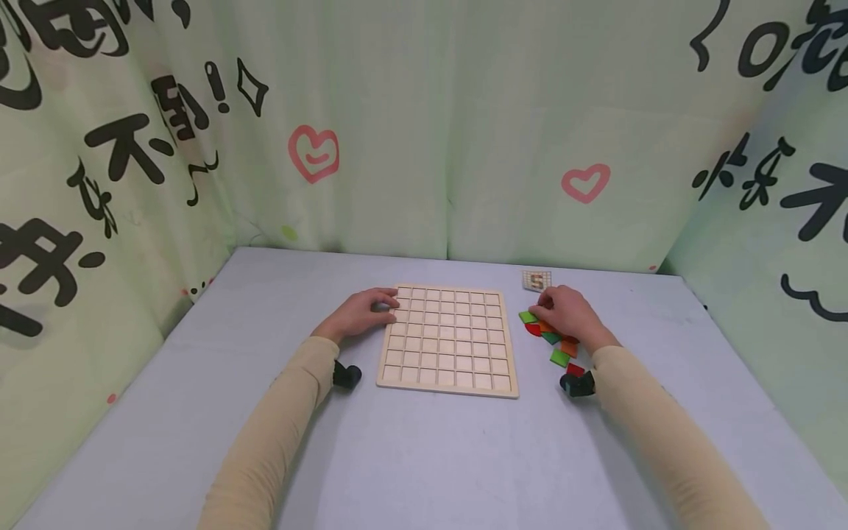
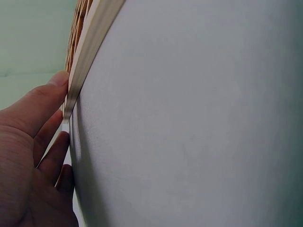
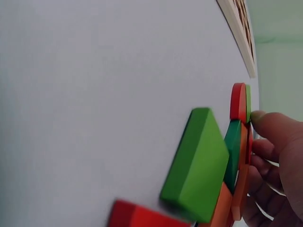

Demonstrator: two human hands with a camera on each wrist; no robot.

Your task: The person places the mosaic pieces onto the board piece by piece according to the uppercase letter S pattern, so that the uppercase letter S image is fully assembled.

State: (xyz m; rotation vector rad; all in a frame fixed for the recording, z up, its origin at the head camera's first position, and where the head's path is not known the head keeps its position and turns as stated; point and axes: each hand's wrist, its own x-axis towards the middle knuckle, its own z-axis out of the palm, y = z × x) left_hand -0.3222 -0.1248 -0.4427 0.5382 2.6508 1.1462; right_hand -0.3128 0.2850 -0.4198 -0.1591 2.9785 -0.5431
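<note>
A square light-wood grid board [image 1: 447, 390] lies on the table between both hands. My left hand [image 1: 361, 313] rests at the board's left edge. In the left wrist view its thumb [image 2: 57, 80] touches the board's raised rim [image 2: 87, 47], and the other fingers sit loosely below. On the right, my right hand [image 1: 571, 315] is over a loose pile of coloured wooden pieces, including a light green piece [image 1: 559, 358], an orange one [image 1: 568, 347] and a red one [image 1: 575, 369]. Its thumb [image 3: 270, 124] touches the pile near a red rounded piece [image 3: 237, 101]. The pieces hide part of its fingers.
A small square card [image 1: 536, 280] with a gridded picture lies beyond the right hand, near the table's back edge. Pale green curtains [image 1: 411, 147] with writing and hearts surround the white table [image 1: 450, 464] at the back and sides.
</note>
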